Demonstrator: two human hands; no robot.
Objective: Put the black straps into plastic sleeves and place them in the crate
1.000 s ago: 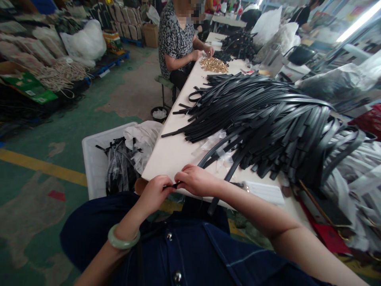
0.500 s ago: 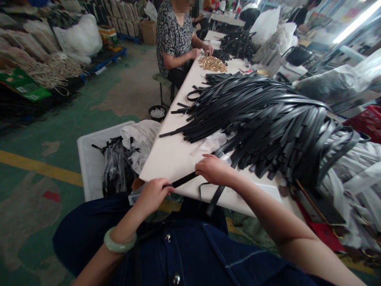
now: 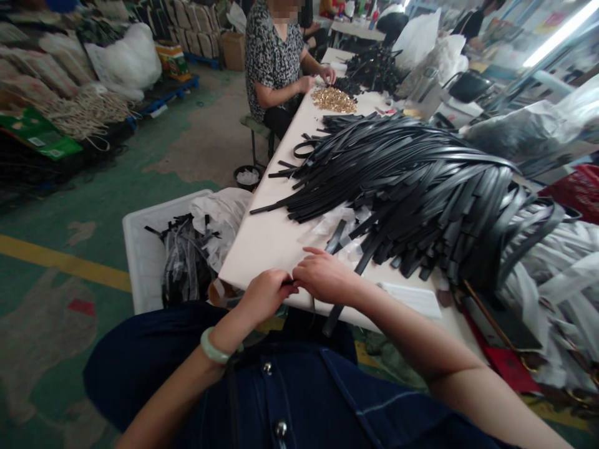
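Over the near edge of the white table (image 3: 269, 240), my two hands meet fingertip to fingertip. My left hand (image 3: 266, 296), below a pale green bangle (image 3: 215, 347), pinches a black strap (image 3: 291, 284); only a small dark bit of it shows between the fingers. My right hand (image 3: 322, 274) has its fingers closed on the same strap, with the index finger stretched out. Fingers hide most of the strap. Another dark strap end (image 3: 333, 319) hangs over the table edge under my right wrist. Beyond my hands lies a big heap of black straps (image 3: 397, 168).
A white bin (image 3: 145, 249) with black pieces and plastic stands left of the table. Farther along sits a person (image 3: 274, 62) beside a pile of gold metal parts (image 3: 334, 100). A dark flat object (image 3: 505, 318) and white strips (image 3: 561, 274) lie at right.
My left hand has moved right and slightly up to meet my right hand, which shifted a little left. The length of strap that showed between them is now mostly hidden.
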